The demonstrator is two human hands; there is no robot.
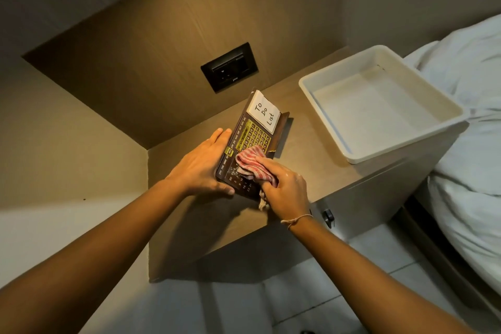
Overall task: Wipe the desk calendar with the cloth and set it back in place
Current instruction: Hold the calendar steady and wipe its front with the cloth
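Note:
A dark brown desk calendar (250, 138) with gold date tiles and a white "To Do List" note stands tilted on the bedside table (306, 168). My left hand (202, 168) grips its left edge and near corner, steadying it. A red-and-white striped cloth (250, 164) is bunched in my right hand (284, 190), which presses it against the lower part of the calendar's face. The cloth and hand hide part of the date numbers.
A white plastic tub (325, 114) holding water stands on the right of the table, overhanging its edge. A black wall socket (229, 66) is behind the calendar. A bed with white bedding (471, 144) lies to the right. Tiled floor is below.

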